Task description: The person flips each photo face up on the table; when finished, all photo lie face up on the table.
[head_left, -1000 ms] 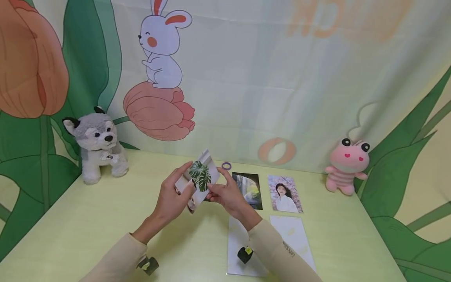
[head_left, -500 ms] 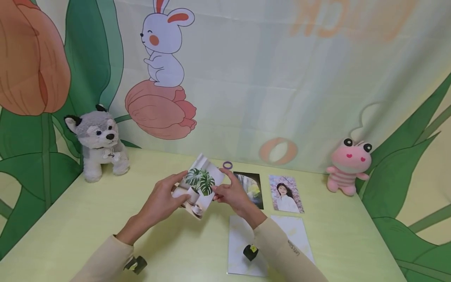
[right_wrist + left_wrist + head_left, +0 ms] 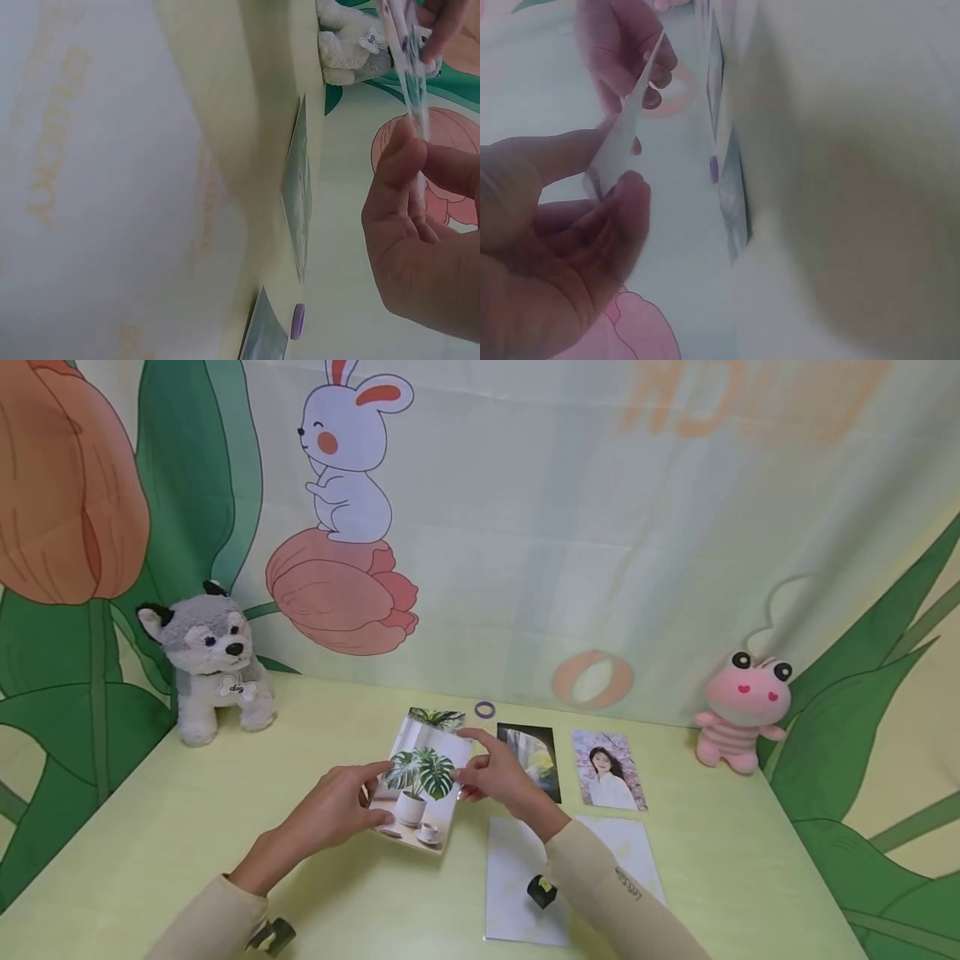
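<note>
A photo print [image 3: 431,747] of a potted monstera plant is held between both hands, slightly tilted above the table. My left hand [image 3: 326,802] pinches its lower left edge, thumb on the picture side. At the right edge, my right hand [image 3: 498,774] pinches the print between thumb and fingers. In the left wrist view the print [image 3: 622,142] shows nearly edge-on, clear of the table. Partly hidden behind it, another photo [image 3: 437,718] with dark leaves lies on the table.
Right of the hands lie a waterfall-like photo [image 3: 532,760] and a portrait photo [image 3: 603,777]. Nearer are white sheets [image 3: 510,922] with faint yellow print, partly under the right sleeve. A purple ring [image 3: 484,710] lies at the back. A plush husky [image 3: 213,668] and a pink frog plush [image 3: 738,714] stand at the sides.
The monstera print has turned more upright and come down nearer the person, uncovering the leafy photo behind. My left hand has shifted down its left edge; my right hand keeps to the right edge.
</note>
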Motion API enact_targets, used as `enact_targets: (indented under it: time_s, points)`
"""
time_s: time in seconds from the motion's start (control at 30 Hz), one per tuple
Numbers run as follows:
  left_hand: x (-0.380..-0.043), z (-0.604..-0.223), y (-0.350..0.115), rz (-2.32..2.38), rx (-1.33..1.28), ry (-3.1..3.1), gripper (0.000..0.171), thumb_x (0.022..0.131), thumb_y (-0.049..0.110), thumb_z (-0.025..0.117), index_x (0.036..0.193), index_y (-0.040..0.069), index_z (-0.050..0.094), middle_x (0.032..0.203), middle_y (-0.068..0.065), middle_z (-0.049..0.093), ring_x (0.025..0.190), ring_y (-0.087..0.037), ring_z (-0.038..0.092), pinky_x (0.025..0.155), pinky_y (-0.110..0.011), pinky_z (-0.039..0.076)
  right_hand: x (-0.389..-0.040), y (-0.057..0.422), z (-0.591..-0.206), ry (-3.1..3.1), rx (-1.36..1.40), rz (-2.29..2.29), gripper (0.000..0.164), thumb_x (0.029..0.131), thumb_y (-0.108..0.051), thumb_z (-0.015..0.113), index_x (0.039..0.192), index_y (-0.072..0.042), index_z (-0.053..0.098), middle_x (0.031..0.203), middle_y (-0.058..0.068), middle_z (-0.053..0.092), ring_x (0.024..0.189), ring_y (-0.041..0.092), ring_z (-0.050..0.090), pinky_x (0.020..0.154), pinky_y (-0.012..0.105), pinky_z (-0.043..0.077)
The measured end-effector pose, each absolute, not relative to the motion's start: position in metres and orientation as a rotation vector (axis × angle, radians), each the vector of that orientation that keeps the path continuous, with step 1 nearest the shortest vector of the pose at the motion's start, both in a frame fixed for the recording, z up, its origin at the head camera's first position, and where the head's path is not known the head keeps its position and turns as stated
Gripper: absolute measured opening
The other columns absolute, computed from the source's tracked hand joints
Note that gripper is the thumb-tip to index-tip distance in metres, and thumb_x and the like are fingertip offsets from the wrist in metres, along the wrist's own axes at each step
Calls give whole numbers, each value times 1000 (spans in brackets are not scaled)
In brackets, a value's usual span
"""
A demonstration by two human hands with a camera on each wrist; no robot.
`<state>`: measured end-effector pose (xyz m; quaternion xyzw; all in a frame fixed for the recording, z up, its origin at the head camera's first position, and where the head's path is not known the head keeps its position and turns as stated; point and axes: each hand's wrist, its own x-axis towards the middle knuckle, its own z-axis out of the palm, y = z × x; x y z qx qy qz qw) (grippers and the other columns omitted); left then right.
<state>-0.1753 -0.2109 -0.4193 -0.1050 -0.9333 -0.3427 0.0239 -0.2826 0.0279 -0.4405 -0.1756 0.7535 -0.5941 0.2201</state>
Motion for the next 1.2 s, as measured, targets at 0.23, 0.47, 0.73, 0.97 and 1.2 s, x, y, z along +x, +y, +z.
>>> enact_targets:
  time_s: [0.23, 0.47, 0.73, 0.97, 1.2]
  points:
    - [-169, -428, -210, -1051, -265, -3033, 68, 71, 11, 88, 131, -6, 60, 69, 0, 56, 60, -13, 47, 56, -27, 38, -282, 28, -444, 2069, -579, -1482, 69, 89, 5, 67, 151, -4, 39, 67, 7, 64, 57, 16, 67, 67, 44, 61]
    - [-163, -434, -206, -1011, -239, -3141, 77, 67, 15, 91, 135, 2, 59, 69, -2, 56, 64, -17, 51, 59, -32, 42, -276, 23, -450, 2173, -625, -1274, 66, 88, 4, 70, 148, -6, 44, 67, 9, 67, 58, 17, 68, 63, 37, 60]
    - [-159, -444, -205, -943, -236, -3241, 80, 64, 21, 94, 134, 7, 60, 96, -10, 67, 89, -26, 59, 76, -44, 49, -270, 19, -452, 2278, -705, -1028, 61, 86, -1, 74, 142, -6, 50, 68, 11, 70, 57, 19, 65, 56, 30, 52]
    - [-158, -453, -203, -872, -226, -3329, 86, 64, 24, 94, 139, 9, 57, 120, -16, 65, 104, -29, 57, 84, -49, 49, -266, 9, -461, 2424, -752, -801, 56, 82, -8, 80, 133, -9, 57, 61, 4, 68, 53, 13, 60, 57, 26, 45]
    - [-158, -454, -202, -838, -234, -3369, 86, 64, 24, 94, 139, 10, 56, 123, -17, 64, 106, -30, 57, 86, -51, 49, -262, 5, -459, 2496, -784, -657, 57, 80, -14, 83, 131, -9, 59, 80, 8, 73, 64, 16, 60, 64, 28, 46]
